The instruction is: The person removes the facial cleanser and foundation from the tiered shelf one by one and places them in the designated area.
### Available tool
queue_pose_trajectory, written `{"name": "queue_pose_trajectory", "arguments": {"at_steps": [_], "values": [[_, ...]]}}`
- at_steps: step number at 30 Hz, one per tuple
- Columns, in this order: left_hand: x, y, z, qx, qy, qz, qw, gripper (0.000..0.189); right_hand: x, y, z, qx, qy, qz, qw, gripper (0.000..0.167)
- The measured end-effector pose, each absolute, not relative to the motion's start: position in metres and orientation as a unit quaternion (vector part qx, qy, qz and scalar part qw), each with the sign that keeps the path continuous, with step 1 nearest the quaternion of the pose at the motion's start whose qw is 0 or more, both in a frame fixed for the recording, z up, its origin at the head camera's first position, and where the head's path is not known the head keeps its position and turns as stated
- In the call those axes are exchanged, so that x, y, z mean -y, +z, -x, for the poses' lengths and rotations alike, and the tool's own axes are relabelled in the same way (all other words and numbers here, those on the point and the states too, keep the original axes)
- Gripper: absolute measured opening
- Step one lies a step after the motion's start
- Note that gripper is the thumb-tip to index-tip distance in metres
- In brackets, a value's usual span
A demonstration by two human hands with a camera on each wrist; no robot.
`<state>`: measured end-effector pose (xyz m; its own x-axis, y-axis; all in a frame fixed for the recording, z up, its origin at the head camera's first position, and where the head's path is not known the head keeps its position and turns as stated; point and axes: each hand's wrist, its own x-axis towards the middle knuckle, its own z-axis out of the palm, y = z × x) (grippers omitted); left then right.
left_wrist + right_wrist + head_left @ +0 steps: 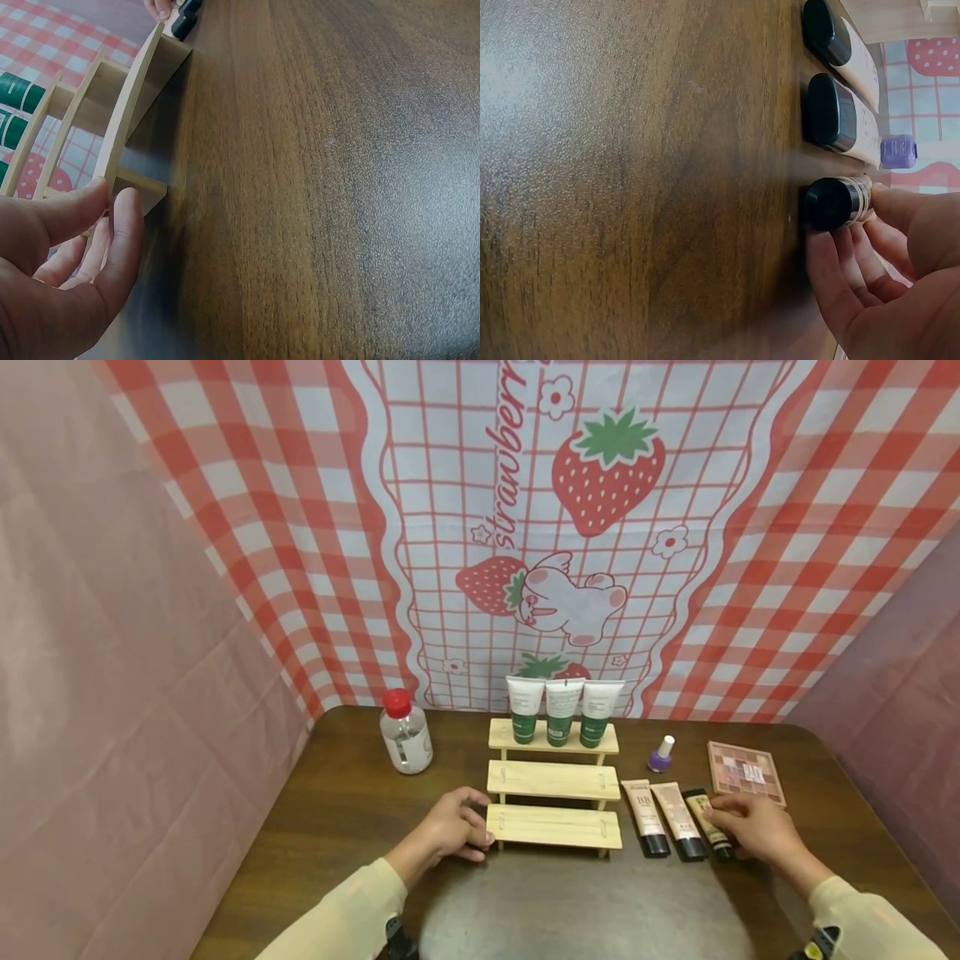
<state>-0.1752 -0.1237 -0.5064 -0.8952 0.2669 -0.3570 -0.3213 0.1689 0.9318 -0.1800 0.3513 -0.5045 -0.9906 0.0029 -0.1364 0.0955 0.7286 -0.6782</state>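
A three-step wooden display rack (553, 781) stands on the table. My left hand (453, 828) pinches the left end of its lowest step (120, 124) between thumb and fingers. At the right, my right hand (753, 828) grips a small gold-beige cosmetic tube (705, 817), thumb on one side and fingers on the other; the tube's black cap (829, 204) faces the right wrist camera. Beside it lie a pink cosmetic tube (675, 814) and a BB cream tube (642, 810), both with black caps. Three white-and-green tubes (559, 712) stand upright on the top step.
Left of the rack stands a clear bottle with a red cap (407, 739). Behind the lying tubes is a purple nail polish bottle (661, 757). An eyeshadow palette (744, 772) lies just beyond my right hand. A strawberry-print cloth (525, 527) hangs behind the table.
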Motion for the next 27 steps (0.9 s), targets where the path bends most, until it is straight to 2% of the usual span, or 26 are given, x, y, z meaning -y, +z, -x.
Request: {"name": "queue_pose_trajectory", "arguments": {"at_steps": [10, 19, 22, 27], "values": [[0.124, -0.504, 0.175, -0.729, 0.646, 0.018, 0.227, 0.058, -0.352, -0.499, 0.181, -0.942, -0.333, -0.007, 0.05, 0.038], [0.124, -0.503, 0.174, -0.729, 0.646, 0.017, 0.226, 0.058, -0.338, -0.474, 0.195, -0.962, -0.266, 0.048, -0.04, 0.025], [0.124, -0.504, 0.174, -0.729, 0.646, 0.016, 0.226, 0.058, -0.326, -0.456, 0.203, -0.955, -0.287, 0.058, -0.049, 0.03], [0.123, -0.504, 0.174, -0.729, 0.645, 0.015, 0.227, 0.058, -0.301, -0.417, 0.212, -0.947, -0.319, 0.041, -0.022, 0.048]]}}
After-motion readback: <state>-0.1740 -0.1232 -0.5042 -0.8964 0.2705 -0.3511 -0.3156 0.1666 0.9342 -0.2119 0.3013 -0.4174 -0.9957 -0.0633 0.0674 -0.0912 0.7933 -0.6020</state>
